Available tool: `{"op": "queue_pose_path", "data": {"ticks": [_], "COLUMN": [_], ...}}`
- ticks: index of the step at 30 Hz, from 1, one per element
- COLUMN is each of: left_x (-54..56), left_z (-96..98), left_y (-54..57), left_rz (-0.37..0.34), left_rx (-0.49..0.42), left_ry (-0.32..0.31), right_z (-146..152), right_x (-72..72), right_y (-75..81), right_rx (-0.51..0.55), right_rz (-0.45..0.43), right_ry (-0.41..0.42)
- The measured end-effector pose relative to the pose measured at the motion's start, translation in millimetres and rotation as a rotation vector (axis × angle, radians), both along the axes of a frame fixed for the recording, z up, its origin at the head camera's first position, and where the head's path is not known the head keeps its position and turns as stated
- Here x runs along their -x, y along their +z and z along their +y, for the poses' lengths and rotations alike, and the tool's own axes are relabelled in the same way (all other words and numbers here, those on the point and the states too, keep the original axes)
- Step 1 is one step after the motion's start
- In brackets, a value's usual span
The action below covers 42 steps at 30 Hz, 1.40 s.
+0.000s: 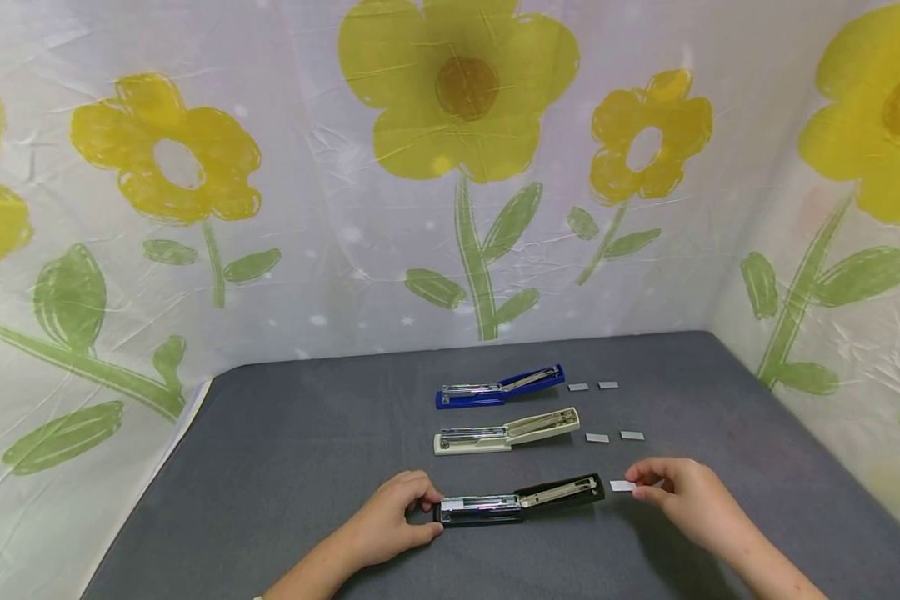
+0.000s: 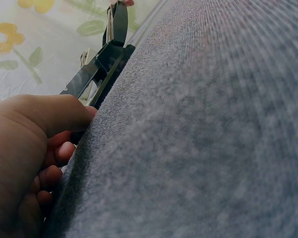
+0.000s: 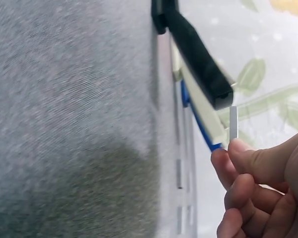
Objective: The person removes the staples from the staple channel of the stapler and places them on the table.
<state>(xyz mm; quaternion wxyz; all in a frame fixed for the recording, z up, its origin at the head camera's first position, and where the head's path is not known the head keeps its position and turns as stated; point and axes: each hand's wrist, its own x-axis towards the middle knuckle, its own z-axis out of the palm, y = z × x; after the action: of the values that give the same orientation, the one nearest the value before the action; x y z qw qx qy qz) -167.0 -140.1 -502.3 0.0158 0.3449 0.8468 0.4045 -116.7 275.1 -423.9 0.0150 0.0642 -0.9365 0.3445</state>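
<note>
A black stapler (image 1: pixel 482 510) lies opened out flat on the table, its top arm swung back and raised to the right. My left hand (image 1: pixel 396 517) grips its left end between thumb and fingers; in the left wrist view the thumb (image 2: pixel 72 113) presses along its side. Just off the raised end, my right hand (image 1: pixel 682 496) pinches a short strip of staples (image 1: pixel 622 486) between thumb and fingertips. The right wrist view shows this staple strip (image 3: pixel 233 123) edge-on above the table, pointing at the tip of the black stapler (image 3: pixel 201 57).
Behind lie a cream stapler (image 1: pixel 472 440) and a blue stapler (image 1: pixel 471 396), both opened out the same way. Two staple strips (image 1: pixel 597 437) lie right of the cream one, two more staple strips (image 1: pixel 578 387) right of the blue. A flowered cloth (image 1: pixel 330 250) hangs around the grey table (image 1: pixel 285 450).
</note>
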Motion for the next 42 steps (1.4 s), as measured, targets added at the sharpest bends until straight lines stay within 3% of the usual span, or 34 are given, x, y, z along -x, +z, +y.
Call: {"op": "queue_pose_path", "data": {"ticks": [6, 16, 25, 34, 42], "left_x": [0.2, 0.0, -0.3, -0.9, -1.2], "left_z": [0.1, 1.5, 1.6, 0.5, 0.6], "left_y": [-0.4, -0.5, 2.2, 2.2, 1.1], "left_rz": [0.011, 0.008, -0.01, -0.015, -0.003], "left_rx": [-0.001, -0.001, 0.007, 0.009, -0.001], "left_ry": [0.003, -0.001, 0.001, 0.006, 0.002], "right_z": [3, 4, 4, 2, -3], "right_x": [5.1, 7.6, 7.9, 7.5, 3.2], "right_y": [-11.0, -29.3, -36.5, -29.1, -7.3], "right_rx": [-0.041, -0.167, -0.192, -0.207, -0.105], "right_rz": [-0.025, 0.031, 0.007, 0.017, 0.095], "right_ry": [0.022, 0.042, 0.036, 0.054, 0.034]}}
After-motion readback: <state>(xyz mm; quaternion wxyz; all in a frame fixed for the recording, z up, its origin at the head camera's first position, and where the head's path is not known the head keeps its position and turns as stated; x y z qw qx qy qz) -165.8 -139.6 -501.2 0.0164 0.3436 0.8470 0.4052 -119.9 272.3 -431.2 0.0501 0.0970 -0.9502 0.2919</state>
